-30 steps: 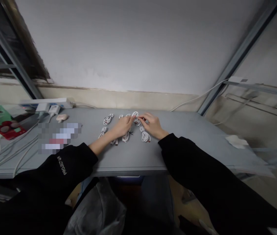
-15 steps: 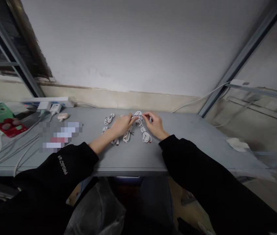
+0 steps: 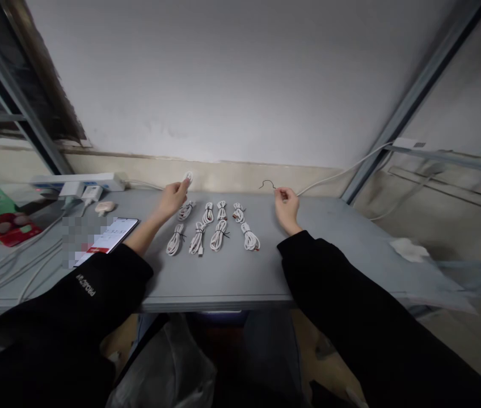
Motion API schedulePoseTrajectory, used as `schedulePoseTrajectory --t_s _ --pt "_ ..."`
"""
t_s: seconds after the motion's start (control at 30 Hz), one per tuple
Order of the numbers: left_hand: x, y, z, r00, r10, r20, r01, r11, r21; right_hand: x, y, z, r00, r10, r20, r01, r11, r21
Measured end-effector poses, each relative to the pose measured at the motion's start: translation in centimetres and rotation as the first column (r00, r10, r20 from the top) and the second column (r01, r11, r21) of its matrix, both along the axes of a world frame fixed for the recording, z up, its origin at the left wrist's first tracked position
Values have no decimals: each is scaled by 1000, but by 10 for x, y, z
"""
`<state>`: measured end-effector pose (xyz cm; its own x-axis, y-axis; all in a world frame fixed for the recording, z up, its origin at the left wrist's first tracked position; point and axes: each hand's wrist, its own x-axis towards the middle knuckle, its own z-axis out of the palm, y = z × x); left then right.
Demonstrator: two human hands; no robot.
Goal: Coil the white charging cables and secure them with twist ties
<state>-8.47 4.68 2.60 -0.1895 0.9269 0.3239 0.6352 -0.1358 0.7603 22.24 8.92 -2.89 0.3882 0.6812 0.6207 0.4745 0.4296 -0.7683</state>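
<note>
My left hand (image 3: 173, 199) pinches a coiled white cable (image 3: 188, 179), raised above the back left of the bundles. To the right, my right hand (image 3: 286, 205) is closed on a thin black tie (image 3: 268, 182), whose bent end sticks out to the left. Several white cable bundles bound with black ties lie in two rows between my hands. A front-row bundle (image 3: 250, 237) and a back-row bundle (image 3: 238, 212) are nearest my right hand. Another back-row bundle (image 3: 186, 211) lies just below my left hand.
On the grey table (image 3: 223, 283), a phone (image 3: 115, 235) lies beside my left forearm. Behind it are an earphone case (image 3: 105, 207) and a power strip (image 3: 113, 181) with plugs. A red-green box (image 3: 0, 218) and loose cables occupy the far left; white tissue (image 3: 409, 250) is at right.
My hands have moved apart from over the bundles, the left one leftward and the right one rightward. The back-row bundles have come into full view.
</note>
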Motion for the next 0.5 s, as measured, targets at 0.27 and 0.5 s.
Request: schedulePoseTrajectory --t_s 0.27,0.5 --pt "-22 -9 -2 928 243 -281 -276 957 -87 19 11 -11 972 76 221 38 882 -469" --pt "-26 -13 -3 847 260 -463 -355 926 -128 21 5 -10 879 160 450 122 836 -536"
